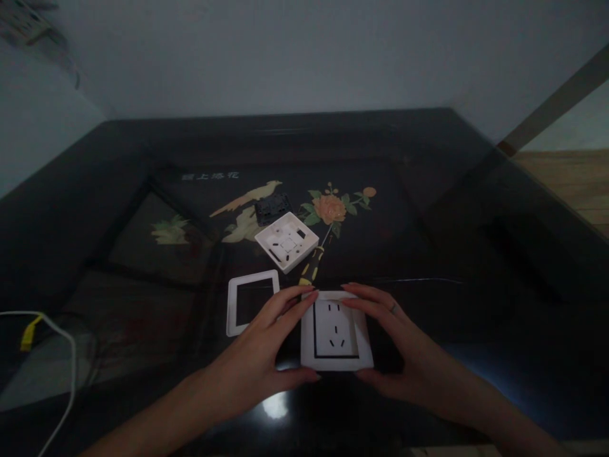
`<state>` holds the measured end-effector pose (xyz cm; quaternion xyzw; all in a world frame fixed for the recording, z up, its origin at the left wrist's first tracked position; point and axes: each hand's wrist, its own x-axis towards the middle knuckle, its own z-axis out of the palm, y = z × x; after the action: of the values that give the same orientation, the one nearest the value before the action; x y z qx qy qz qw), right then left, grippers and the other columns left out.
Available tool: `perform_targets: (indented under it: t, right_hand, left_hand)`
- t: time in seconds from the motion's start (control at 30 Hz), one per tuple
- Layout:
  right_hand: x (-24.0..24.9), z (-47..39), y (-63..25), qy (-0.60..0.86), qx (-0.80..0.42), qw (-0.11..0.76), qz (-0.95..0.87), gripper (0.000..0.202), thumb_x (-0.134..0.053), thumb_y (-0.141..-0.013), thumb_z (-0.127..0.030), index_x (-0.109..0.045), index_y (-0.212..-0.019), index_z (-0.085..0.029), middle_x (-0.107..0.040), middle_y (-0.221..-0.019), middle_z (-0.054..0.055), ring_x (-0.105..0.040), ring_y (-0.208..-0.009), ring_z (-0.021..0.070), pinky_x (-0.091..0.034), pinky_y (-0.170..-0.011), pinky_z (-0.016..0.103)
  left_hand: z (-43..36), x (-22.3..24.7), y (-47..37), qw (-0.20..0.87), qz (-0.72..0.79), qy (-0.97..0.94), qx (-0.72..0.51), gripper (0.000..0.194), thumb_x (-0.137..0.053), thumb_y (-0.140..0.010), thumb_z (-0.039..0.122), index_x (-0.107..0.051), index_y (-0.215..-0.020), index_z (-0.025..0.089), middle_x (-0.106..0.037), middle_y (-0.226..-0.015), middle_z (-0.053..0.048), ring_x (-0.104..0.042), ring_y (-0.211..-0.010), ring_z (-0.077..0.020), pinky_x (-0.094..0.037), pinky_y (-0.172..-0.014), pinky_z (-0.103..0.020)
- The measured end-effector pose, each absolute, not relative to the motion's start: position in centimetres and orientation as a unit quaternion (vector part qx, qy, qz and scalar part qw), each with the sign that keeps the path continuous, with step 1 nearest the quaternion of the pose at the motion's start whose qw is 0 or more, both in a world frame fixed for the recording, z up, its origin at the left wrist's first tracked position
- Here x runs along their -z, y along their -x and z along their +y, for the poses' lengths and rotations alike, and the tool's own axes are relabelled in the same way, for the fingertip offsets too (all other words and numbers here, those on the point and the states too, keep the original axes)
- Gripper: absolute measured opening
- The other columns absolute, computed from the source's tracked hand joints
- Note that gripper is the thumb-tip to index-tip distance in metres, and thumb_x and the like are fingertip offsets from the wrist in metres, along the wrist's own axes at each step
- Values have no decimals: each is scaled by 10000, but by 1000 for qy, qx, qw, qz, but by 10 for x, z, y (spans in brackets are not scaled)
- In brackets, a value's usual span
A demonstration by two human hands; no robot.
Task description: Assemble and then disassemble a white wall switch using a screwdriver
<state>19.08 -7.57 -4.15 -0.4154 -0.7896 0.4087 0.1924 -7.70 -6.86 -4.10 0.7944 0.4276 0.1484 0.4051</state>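
Note:
A white wall socket (335, 346) with several slots lies face up near the front of the dark glossy table. My left hand (280, 339) grips its left edge, thumb at the lower corner and fingers at the upper one. On the opposite edge, my right hand (392, 336) holds it the same way, with a ring on one finger. Left of the socket, partly behind my left hand, rests a white square frame (231, 304). A white mounting box (288, 241) sits farther back. Beside that box lies a screwdriver (311, 266) with a yellow and black handle.
Behind the mounting box is a black plastic part (273, 208). A white cable (72, 355) with a yellow tag (31, 333) runs along the left side. The table (428, 190) carries a bird-and-flower picture and meets a pale wall (285, 57). A power strip (26, 22) shows at upper left.

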Motion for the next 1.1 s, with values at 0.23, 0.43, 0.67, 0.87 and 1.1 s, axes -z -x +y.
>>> perform_targets:
  t: [0.23, 0.43, 0.67, 0.87, 1.1]
  right_hand:
    - [43, -76, -193, 429, -404, 174, -789, 797, -660, -785, -128, -268, -1428, -388, -268, -1570, 73, -263, -1478, 290, -345, -1152, 573]
    - [45, -75, -195, 445, -440, 162, -763, 883, -776, -735, -216, -294, -1458, -373, -265, -1596, 77, -286, -1472, 308, -325, -1159, 583]
    - [49, -74, -192, 465, -419, 188, -757, 908, -784, -757, -271, -284, -1512, -349, -357, -1568, 102, -362, -1441, 309, -336, -1156, 577]
    - [54, -74, -193, 461, -418, 186, -760, 953, -795, -755, -296, -252, -1538, -334, -319, -1595, 119, -333, -1458, 317, -325, -1153, 585]
    - [48, -70, -194, 446, -366, 160, -801, 926, -767, -792, -329, -235, -1550, -317, -306, -1612, 119, -338, -1456, 308, -350, -1147, 561]
  left_hand:
    - [-72, 48, 74, 394, 425, -800, -155, 1038, -797, -761, 232, -125, -1516, 468, -253, -1571, -67, -335, -1438, -338, -397, -1128, -575]
    - [-70, 49, 74, 397, 424, -799, -152, 1005, -759, -790, 199, -117, -1515, 466, -234, -1570, -76, -311, -1449, -342, -363, -1142, -596]
    - [-70, 47, 73, 391, 416, -805, -159, 988, -745, -800, 195, -118, -1518, 453, -253, -1557, -86, -336, -1434, -349, -370, -1141, -585]
    - [-70, 48, 73, 405, 419, -796, -160, 966, -762, -800, 265, -146, -1526, 428, -223, -1594, -84, -310, -1458, -342, -347, -1155, -582]
    - [-68, 47, 74, 365, 412, -819, -163, 810, -677, -880, 265, -208, -1532, 366, -305, -1593, -90, -340, -1452, -294, -355, -1162, -545]
